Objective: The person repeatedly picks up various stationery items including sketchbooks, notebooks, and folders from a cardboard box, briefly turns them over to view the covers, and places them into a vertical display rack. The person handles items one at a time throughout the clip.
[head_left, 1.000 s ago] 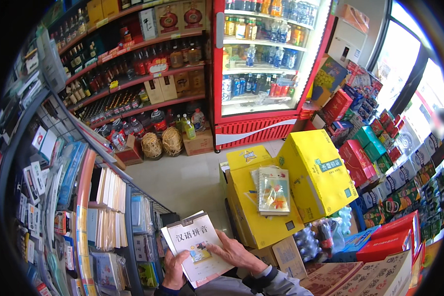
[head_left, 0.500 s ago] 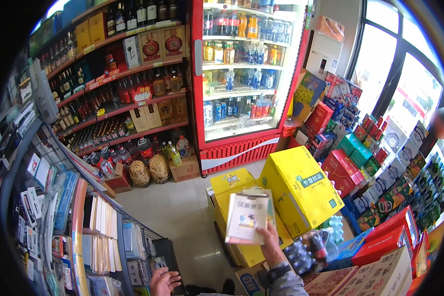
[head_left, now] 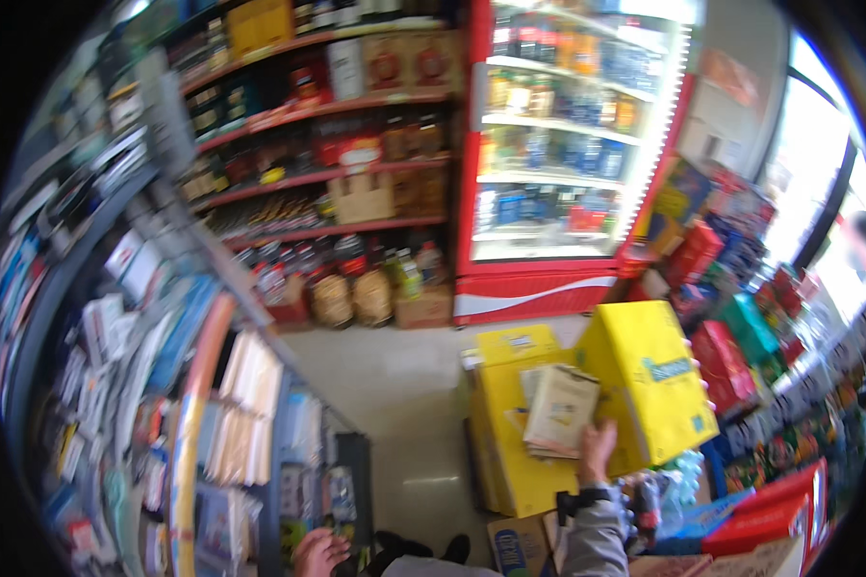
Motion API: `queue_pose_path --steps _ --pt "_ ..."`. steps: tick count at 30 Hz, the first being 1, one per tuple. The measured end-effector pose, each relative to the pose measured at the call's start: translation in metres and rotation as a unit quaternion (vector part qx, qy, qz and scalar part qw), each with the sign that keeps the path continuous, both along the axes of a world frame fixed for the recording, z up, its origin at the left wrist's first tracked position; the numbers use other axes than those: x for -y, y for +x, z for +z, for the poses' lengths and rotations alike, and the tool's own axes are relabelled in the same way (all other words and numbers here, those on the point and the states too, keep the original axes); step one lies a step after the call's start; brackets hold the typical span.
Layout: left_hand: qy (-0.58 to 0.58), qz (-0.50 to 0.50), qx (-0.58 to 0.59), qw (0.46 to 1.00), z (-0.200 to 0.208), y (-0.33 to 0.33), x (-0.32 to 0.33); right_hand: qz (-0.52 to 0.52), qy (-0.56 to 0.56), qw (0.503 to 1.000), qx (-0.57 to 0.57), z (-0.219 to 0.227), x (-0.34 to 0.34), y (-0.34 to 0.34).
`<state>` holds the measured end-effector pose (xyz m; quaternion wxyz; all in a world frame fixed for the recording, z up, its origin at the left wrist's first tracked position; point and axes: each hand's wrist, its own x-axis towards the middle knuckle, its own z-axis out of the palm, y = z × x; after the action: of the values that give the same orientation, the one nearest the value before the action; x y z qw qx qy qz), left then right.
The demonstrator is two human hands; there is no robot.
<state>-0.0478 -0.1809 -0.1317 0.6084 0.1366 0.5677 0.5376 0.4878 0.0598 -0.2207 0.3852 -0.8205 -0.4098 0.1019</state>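
A small stack of notebooks point(head_left: 560, 409) with pale covers is above or resting on the open yellow carton point(head_left: 512, 471); blur hides which. My right hand point(head_left: 598, 450) grips its right edge, thumb on the near side. Close on the right stands a taller yellow carton point(head_left: 649, 380). My left hand point(head_left: 320, 555) is low at the bottom edge, beside the shelf rack, its fingers smeared by motion.
On the left, a rack point(head_left: 289, 413) holds envelopes point(head_left: 245, 409) and stationery. A red-framed drinks fridge point(head_left: 539, 291) stands at the back beside bottle shelves point(head_left: 327, 101). Stacked boxes and packaged drinks crowd the right. Tiled floor point(head_left: 409, 385) lies between.
The view has swung left, so the scene sits further right in the picture. My right hand has moved the notebooks lower over the open carton. My left hand stays low by the rack.
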Motion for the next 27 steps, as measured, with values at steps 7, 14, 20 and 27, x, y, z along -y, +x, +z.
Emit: queue_pose_path --steps 7,14,20,27 --pt "-0.054 0.041 0.013 0.998 -0.007 -0.007 0.012 0.171 0.133 0.924 -0.314 0.077 0.027 -0.109" --pt "-0.065 0.074 0.002 0.995 0.001 -0.002 0.026 0.35 -0.059 0.817 -0.455 0.084 0.048 -0.203" --pt "-0.073 0.096 -0.004 0.993 -0.01 -0.007 0.034 0.448 -0.203 0.767 -0.413 0.065 0.064 -0.23" --pt "-0.079 0.111 -0.002 0.991 -0.016 -0.009 0.038 0.489 -0.235 0.723 -0.427 0.052 0.062 -0.253"
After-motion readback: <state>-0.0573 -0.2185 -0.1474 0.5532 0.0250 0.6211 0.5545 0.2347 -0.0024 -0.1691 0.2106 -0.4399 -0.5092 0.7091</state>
